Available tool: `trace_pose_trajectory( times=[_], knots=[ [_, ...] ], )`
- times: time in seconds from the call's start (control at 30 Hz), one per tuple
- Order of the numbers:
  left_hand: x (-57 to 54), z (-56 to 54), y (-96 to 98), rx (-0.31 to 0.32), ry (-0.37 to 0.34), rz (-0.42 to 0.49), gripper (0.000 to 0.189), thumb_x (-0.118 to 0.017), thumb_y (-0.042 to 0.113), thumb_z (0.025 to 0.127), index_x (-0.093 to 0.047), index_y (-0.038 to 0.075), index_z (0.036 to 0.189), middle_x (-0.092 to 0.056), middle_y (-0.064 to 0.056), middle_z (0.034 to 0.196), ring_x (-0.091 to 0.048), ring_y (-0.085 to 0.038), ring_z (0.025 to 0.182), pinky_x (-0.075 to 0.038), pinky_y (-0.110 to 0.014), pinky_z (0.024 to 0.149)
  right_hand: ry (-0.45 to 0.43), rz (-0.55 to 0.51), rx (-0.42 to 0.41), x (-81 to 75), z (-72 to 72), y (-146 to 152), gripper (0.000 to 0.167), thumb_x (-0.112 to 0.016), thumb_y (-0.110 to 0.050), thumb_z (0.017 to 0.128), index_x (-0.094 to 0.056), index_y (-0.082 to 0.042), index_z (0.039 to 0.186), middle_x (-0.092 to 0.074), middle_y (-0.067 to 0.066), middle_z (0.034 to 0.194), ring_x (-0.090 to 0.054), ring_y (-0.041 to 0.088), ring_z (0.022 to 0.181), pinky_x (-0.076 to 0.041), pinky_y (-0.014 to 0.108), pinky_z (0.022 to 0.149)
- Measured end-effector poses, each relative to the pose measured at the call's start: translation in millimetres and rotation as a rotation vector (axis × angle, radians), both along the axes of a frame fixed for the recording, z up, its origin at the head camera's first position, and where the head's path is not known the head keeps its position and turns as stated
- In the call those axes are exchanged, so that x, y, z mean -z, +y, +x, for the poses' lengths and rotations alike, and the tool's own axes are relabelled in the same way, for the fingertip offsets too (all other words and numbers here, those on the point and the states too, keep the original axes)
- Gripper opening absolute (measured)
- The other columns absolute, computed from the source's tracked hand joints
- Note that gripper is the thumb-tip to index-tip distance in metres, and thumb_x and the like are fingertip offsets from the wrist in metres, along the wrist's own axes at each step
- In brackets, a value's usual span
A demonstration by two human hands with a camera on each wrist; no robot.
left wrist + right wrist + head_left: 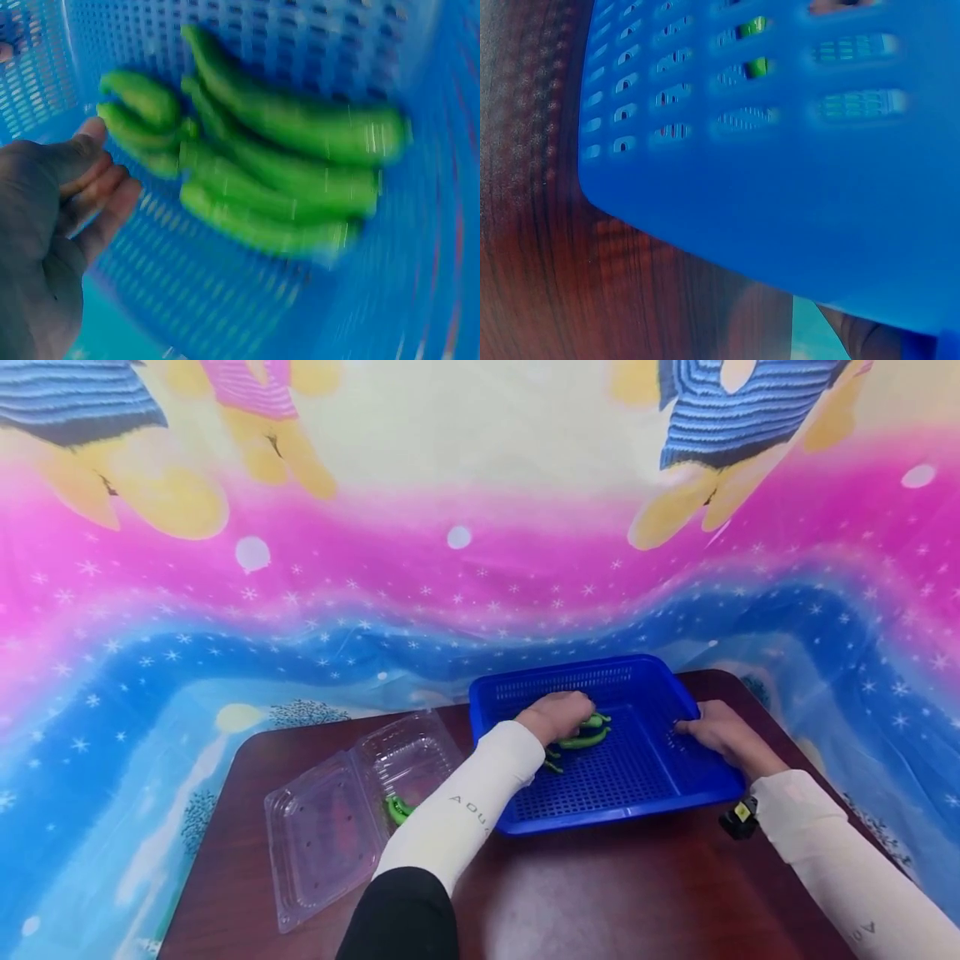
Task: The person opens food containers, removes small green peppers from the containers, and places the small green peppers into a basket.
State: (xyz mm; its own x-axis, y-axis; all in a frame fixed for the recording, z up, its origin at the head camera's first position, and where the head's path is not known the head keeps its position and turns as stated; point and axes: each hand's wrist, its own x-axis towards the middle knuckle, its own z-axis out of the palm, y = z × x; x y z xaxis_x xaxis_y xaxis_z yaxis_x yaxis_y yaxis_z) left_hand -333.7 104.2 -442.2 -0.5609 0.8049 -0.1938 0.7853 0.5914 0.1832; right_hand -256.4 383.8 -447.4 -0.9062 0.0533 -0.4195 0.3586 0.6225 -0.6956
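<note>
Several long green peppers (285, 135) lie in the blue plastic basket (600, 810), most of them side by side against its wall in the left wrist view. My left hand (558, 714) reaches over the basket's left side. Its thumb (91, 129) comes right up to the tip of a curved pepper (142, 135), and the other fingers are loosely bent below it. At the basket's right rim my right hand (723, 735) grips the edge, thumb on the inner side. The right wrist view is mostly filled by the basket's slotted outer wall (742, 187).
Left of the basket, a clear plastic clamshell box (322, 843) stands with its lid folded open. A green pepper (397, 810) lies in it, partly hidden by the left sleeve (457, 810). Everything rests on a dark red-brown table (585, 893) with a printed cloth (450, 577) behind.
</note>
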Motion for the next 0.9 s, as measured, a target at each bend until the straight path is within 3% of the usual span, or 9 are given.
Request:
trace_pose_trajectory(
  times=[0.07, 0.1, 0.17, 0.27, 0.47, 0.67, 0.8, 0.9],
  knots=[
    [-12.4, -1.1, -4.5, -0.005, -0.004, 0.004, 0.029, -0.052, 0.005, 0.105, -0.052, 0.013, 0.078, -0.037, 0.005, 0.069, -0.029, -0.011, 0.063, -0.031, -0.022, 0.061, -0.005, -0.007, 0.001, 0.1, 0.3, 0.0, 0.042, -0.051, -0.021, 0.106, -0.046, 0.011, 0.133, -0.072, 0.017, 0.096, -0.075, 0.022, 0.077, -0.064, 0.042, 0.071],
    [-20.0, -1.8, -7.4, 0.033, 0.072, -0.025, 0.023, -0.055, 0.005, 0.104, -0.056, 0.014, 0.083, -0.040, 0.006, 0.072, -0.031, -0.009, 0.065, -0.032, -0.022, 0.063, -0.007, -0.012, 0.003, 0.2, 0.4, 0.2, 0.040, -0.051, -0.020, 0.106, -0.047, 0.010, 0.131, -0.072, 0.016, 0.095, -0.075, 0.022, 0.076, -0.064, 0.042, 0.071],
    [-35.6, -3.0, -14.4, 0.031, 0.092, -0.032, 0.018, -0.057, 0.005, 0.104, -0.061, 0.015, 0.090, -0.045, 0.006, 0.076, -0.035, -0.009, 0.068, -0.036, -0.022, 0.064, -0.015, -0.025, 0.004, -0.4, 0.4, 0.4, 0.038, -0.051, -0.020, 0.106, -0.047, 0.010, 0.129, -0.072, 0.016, 0.094, -0.076, 0.024, 0.076, -0.064, 0.043, 0.071],
    [-56.8, -3.3, -30.6, 0.012, 0.111, -0.022, 0.024, -0.058, 0.008, 0.104, -0.052, 0.019, 0.084, -0.046, 0.005, 0.076, -0.036, -0.009, 0.068, -0.037, -0.024, 0.067, -0.030, -0.031, 0.007, -2.0, 0.7, 1.2, 0.034, -0.051, -0.021, 0.107, -0.048, 0.008, 0.124, -0.072, 0.016, 0.094, -0.076, 0.026, 0.077, -0.064, 0.044, 0.071],
    [-87.0, -1.5, -64.7, 0.002, 0.161, -0.050, 0.015, -0.055, 0.014, 0.106, -0.061, 0.013, 0.093, -0.062, 0.002, 0.089, -0.051, -0.011, 0.077, -0.051, -0.028, 0.080, -0.034, -0.013, 0.000, -3.2, 1.3, 2.4, 0.036, -0.049, -0.020, 0.107, -0.047, 0.011, 0.125, -0.073, 0.016, 0.091, -0.076, 0.026, 0.076, -0.064, 0.044, 0.070],
    [-107.4, 6.2, -100.3, -0.042, 0.152, -0.134, 0.021, -0.050, 0.024, 0.109, -0.067, 0.012, 0.112, -0.068, -0.001, 0.100, -0.064, -0.016, 0.091, -0.056, -0.033, 0.090, -0.031, -0.019, 0.000, -2.4, -0.3, 1.5, 0.040, -0.049, -0.020, 0.107, -0.045, 0.012, 0.131, -0.073, 0.017, 0.093, -0.076, 0.026, 0.077, -0.064, 0.044, 0.070],
    [-111.5, 16.3, -128.5, -0.043, 0.180, -0.186, 0.022, -0.047, 0.015, 0.108, -0.069, 0.010, 0.110, -0.069, -0.002, 0.097, -0.065, -0.016, 0.087, -0.059, -0.032, 0.085, -0.038, -0.020, 0.002, -2.1, -0.7, 0.2, 0.040, -0.049, -0.020, 0.107, -0.045, 0.011, 0.132, -0.073, 0.016, 0.092, -0.076, 0.025, 0.076, -0.064, 0.044, 0.071],
    [-106.5, 23.8, -150.8, -0.036, 0.176, -0.201, 0.021, -0.048, 0.008, 0.106, -0.069, 0.009, 0.104, -0.065, -0.001, 0.087, -0.060, -0.014, 0.075, -0.058, -0.029, 0.072, -0.041, -0.033, 0.005, -1.1, -0.9, -0.4, 0.043, -0.049, -0.020, 0.107, -0.043, 0.012, 0.135, -0.074, 0.016, 0.093, -0.076, 0.026, 0.077, -0.064, 0.045, 0.071]
  ],
)
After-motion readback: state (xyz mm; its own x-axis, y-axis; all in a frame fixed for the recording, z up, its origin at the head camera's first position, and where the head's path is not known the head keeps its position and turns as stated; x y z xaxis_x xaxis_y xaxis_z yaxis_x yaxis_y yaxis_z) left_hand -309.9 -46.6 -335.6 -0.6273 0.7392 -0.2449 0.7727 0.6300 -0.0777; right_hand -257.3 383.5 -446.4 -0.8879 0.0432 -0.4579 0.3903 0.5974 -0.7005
